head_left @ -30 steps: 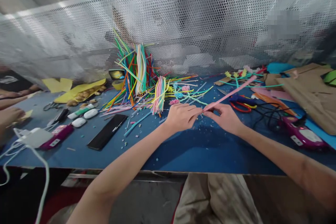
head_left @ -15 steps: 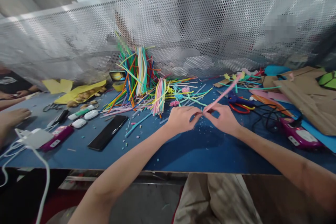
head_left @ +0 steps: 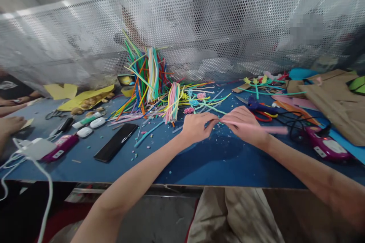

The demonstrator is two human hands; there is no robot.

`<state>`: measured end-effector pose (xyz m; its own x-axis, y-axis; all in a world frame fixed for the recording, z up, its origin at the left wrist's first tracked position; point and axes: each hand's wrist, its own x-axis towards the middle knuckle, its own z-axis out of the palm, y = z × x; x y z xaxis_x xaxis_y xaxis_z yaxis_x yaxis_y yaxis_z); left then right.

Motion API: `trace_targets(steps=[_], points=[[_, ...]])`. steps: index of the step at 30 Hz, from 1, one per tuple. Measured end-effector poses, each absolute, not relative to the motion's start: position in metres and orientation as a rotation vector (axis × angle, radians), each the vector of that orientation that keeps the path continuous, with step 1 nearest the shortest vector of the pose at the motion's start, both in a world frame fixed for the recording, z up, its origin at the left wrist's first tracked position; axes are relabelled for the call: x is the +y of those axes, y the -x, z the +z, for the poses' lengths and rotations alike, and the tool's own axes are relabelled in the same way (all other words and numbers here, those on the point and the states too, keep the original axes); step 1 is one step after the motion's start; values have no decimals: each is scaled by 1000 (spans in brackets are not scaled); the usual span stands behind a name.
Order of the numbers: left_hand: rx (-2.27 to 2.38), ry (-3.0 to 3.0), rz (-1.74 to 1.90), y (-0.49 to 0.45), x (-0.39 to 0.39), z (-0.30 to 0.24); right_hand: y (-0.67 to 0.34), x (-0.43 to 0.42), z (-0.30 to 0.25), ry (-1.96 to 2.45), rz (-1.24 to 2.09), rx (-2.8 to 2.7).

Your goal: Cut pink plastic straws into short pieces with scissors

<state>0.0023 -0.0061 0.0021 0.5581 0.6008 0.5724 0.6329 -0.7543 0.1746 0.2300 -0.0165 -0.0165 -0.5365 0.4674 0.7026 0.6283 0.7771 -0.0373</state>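
Head view: your left hand [head_left: 196,126] and right hand [head_left: 245,124] are both pinching shut on a pink pipe cleaner [head_left: 256,126] (its free end trailing past your right wrist).

Your long pink fuzzy pipe cleaner [head_left: 265,128] swings down. A second ago its free end points up and away toward the far clutter. Now it lies nearly level, running rightward across your right hand [head_left: 245,123].

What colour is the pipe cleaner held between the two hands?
The pipe cleaner is pale pink; head view shows it best.
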Motion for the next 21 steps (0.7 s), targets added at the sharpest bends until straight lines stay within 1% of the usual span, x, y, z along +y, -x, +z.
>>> trace_targets(steps=[3,4,6,8,10,13,16,18,19,21], points=[[-1237,2819,-973,-5,-8,2,-239,-18,-10,642,-597,-2331],[-1276,2846,-965,-5,-8,2,-241,-18,-9,623,-639,-2333],[-1327,2894,-954,-6,-7,0,-240,-18,-10,657,-611,-2339],[-1332,2894,-938,-7,-6,-3,-235,-15,-14,762,-467,-2307],[-1275,2814,-929,-7,-5,-6,-228,-12,-19,907,-229,-2192],[-1084,2672,-879,-4,-2,-9,-219,-10,-22,1095,326,-1974],[-896,2628,-736,0,1,-8,-216,-10,-18,1151,858,-1806],[-841,2616,-649,2,3,-6,-216,-12,-15,1147,997,-1733],[-834,2611,-624,3,4,-5,-216,-13,-15,1143,994,-1727],[-849,2605,-626,4,4,-4,-217,-14,-16,1136,863,-1772]])
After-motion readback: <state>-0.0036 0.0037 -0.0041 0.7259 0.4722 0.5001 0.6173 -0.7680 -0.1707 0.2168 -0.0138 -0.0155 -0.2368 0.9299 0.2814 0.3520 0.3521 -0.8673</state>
